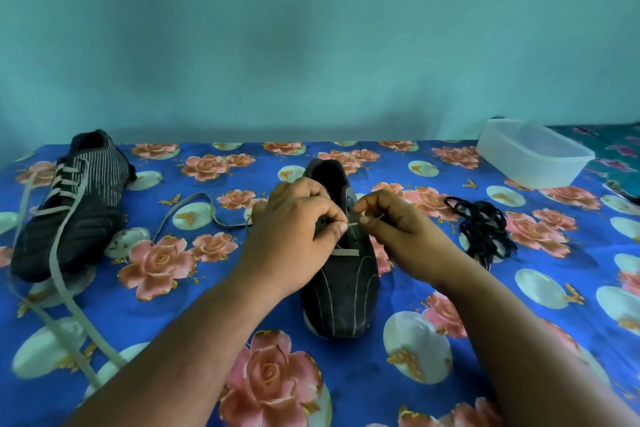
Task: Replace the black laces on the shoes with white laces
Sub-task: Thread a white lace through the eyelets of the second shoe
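A black shoe (341,291) stands in the middle of the table, toe towards me. One bar of white lace (344,253) crosses its lowest eyelets. My left hand (294,229) and my right hand (398,232) hover over its eyelets, both pinching a thin end of the white lace between thumb and finger. The lace's other end trails off to the left past my left hand. At the left lies a second black shoe (74,204), laced in white with long loose ends. A heap of black laces (483,230) rests to the right.
The table carries a blue cloth (519,305) with pink roses. A clear plastic container (533,152) stands at the back right corner. A teal wall rises behind the table. The left shoe's loose white ends (65,305) run towards the front left edge.
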A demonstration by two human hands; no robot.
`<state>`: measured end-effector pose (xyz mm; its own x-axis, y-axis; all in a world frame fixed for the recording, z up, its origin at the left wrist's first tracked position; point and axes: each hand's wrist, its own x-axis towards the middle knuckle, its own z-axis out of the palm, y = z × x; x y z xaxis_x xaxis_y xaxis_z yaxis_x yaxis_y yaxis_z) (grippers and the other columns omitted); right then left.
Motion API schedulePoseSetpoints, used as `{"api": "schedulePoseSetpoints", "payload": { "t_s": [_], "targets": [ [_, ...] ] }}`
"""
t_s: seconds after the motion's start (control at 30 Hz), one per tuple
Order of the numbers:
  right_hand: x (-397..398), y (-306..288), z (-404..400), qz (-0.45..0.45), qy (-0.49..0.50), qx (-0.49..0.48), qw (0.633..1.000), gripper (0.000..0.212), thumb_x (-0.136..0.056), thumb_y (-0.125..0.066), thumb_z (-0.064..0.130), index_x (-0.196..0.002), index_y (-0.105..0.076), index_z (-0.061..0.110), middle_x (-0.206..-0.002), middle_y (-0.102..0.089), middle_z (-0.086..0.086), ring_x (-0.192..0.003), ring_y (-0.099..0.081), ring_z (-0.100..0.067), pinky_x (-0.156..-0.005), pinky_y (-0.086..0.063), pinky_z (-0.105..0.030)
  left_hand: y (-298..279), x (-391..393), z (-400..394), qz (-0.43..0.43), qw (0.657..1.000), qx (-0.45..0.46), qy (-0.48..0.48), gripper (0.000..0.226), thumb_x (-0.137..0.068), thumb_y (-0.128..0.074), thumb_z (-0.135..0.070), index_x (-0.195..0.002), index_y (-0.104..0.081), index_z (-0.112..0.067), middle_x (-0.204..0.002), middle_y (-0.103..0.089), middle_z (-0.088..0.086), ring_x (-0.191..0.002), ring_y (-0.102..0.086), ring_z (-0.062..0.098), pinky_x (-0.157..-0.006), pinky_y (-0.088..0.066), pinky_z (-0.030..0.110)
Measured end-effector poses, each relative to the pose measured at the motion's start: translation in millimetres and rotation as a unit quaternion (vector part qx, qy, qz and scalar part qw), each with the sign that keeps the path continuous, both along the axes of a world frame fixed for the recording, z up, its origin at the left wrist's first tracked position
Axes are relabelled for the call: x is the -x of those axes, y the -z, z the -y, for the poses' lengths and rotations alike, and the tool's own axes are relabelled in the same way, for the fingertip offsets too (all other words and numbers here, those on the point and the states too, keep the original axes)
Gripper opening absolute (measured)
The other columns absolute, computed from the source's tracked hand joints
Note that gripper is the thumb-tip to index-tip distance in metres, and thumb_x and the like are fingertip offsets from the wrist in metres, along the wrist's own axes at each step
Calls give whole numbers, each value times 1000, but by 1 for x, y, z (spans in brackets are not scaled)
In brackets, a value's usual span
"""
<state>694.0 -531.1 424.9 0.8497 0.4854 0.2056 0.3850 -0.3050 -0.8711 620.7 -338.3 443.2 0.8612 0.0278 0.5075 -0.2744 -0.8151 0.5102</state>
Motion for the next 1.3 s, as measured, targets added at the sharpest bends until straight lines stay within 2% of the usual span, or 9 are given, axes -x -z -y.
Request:
{"api": "schedulePoseSetpoints", "payload": {
  "t_s": [0.17, 0.33, 0.4, 0.6, 0.77, 1.0, 1.13, 1.2, 1.3],
  "targets": [
    [8, 2, -10, -18, 22, 45, 999, 30, -89, -77, 31, -109, -55, 25, -81, -48, 3, -62, -45, -6, -54, -44, -19, 0, 3, 4, -25, 998, -46, -33, 2, -90, -72, -37, -88, -72, -37, -107, -46, -21, -114, -42, 10, -93, -32, 42],
    [10, -1, -10, -22, 48, 53, 997, 40, -83, -82, 39, -108, -55, 23, -82, -47, 2, -63, -48, -8, -52, -55, -32, 1, 3, 5, -38, 994, -68, -75, 4, -91, -70, -38, -89, -73, -37, -112, -48, -21, -119, -39, 11, -89, -27, 38],
    [13, -3, -10, -5, 48, 62, 997, 42, -81, -83, 41, -107, -55, 24, -84, -49, 1, -61, -46, -5, -49, -51, -25, 0, 3, 5, -44, 993, -72, -84, 5, -92, -69, -38, -90, -74, -37, -114, -50, -20, -121, -38, 11, -90, -27, 39],
    [14, -4, -12, 43, 95, 107, 989, 38, -78, -77, 49, -103, -55, 30, -84, -57, 6, -66, -54, -10, -58, -46, -25, 0, 4, 7, -31, 989, -110, -95, 2, -89, -72, -35, -89, -74, -37, -113, -55, -17, -118, -44, 16, -87, -29, 41],
    [15, -8, -7, 52, 80, 120, 988, 23, -86, -69, 39, -100, -54, 29, -87, -64, 0, -62, -51, -10, -60, -45, -32, 5, 1, 10, -10, 980, -175, -94, 7, -79, -81, -32, -83, -76, -32, -104, -59, -13, -110, -48, 20, -81, -30, 43],
    [13, -8, -3, 37, 65, 98, 992, 22, -88, -73, 41, -92, -57, 26, -85, -68, 0, -59, -55, -7, -63, -48, -32, 6, -2, 8, -92, 993, -62, -49, 5, -89, -72, -43, -89, -74, -38, -110, -47, -22, -119, -36, 10, -102, -32, 48],
    [8, -7, 3, -31, 23, 53, 998, 11, -96, -70, 36, -96, -66, 25, -87, -68, 0, -74, -69, -24, -73, -62, -47, 9, -4, 9, -98, 992, -59, -45, 7, -90, -71, -41, -85, -73, -36, -109, -46, -22, -119, -35, 12, -103, -30, 45],
    [7, -10, 9, -91, 2, 13, 996, 4, -98, -68, 20, -101, -71, 19, -89, -67, -8, -75, -70, -28, -69, -64, -48, 9, -4, 12, -105, 993, -37, -50, 7, -90, -72, -39, -85, -74, -34, -109, -47, -21, -119, -35, 12, -99, -23, 35],
    [6, -17, 17, -83, -6, 27, 996, 8, -91, -77, 13, -98, -79, 15, -94, -75, -6, -76, -72, -17, -65, -64, -37, 10, -4, 17, -111, 992, -9, -60, 7, -91, -73, -36, -85, -75, -32, -108, -47, -19, -119, -36, 13, -85, -13, 22]
  ]
}}
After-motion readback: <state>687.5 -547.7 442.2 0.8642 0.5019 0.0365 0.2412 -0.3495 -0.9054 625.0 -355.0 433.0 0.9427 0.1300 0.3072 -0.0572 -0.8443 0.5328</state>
